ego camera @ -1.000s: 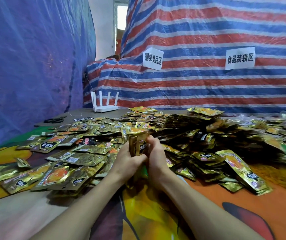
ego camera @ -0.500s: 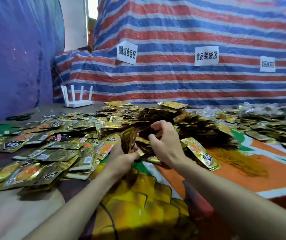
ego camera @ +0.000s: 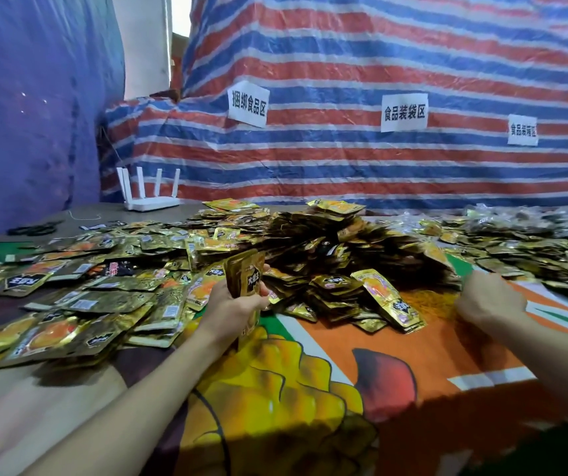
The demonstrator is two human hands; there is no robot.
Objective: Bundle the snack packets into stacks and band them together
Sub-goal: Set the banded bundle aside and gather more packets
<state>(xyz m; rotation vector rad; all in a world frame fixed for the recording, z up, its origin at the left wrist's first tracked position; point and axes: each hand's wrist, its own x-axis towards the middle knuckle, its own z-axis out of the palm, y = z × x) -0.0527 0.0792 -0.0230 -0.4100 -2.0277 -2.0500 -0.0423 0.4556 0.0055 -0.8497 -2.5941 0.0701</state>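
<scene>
Left sign [ego camera: 247, 104] reads 捆绑食品区, next sign [ego camera: 403, 112] 食品装袋区, on striped tarp [ego camera: 344, 56]

The packets [ego camera: 330, 255] heaped on the table [ego camera: 103, 214] are thin metallised film. They are gold, glossy and crinkled, so light catches them in patches, while those in the heap's shadowed middle look dark and dull. Just in front of the heap, the stack [ego camera: 243, 274] in the left hand's [ego camera: 237, 304] grip shows the same shiny foil face with black print. Under the heap lies a smooth printed cover [ego camera: 413, 355] with a slight sheen. Behind the heap hangs a striped tarpaulin [ego camera: 344, 166] of woven plastic, creased and faintly shiny, bearing matt white paper signs [ego camera: 403, 112]. Left of the heap, the router [ego camera: 152, 201] is smooth white plastic and the blue sheet [ego camera: 35, 115] is wrinkled plastic.
</scene>
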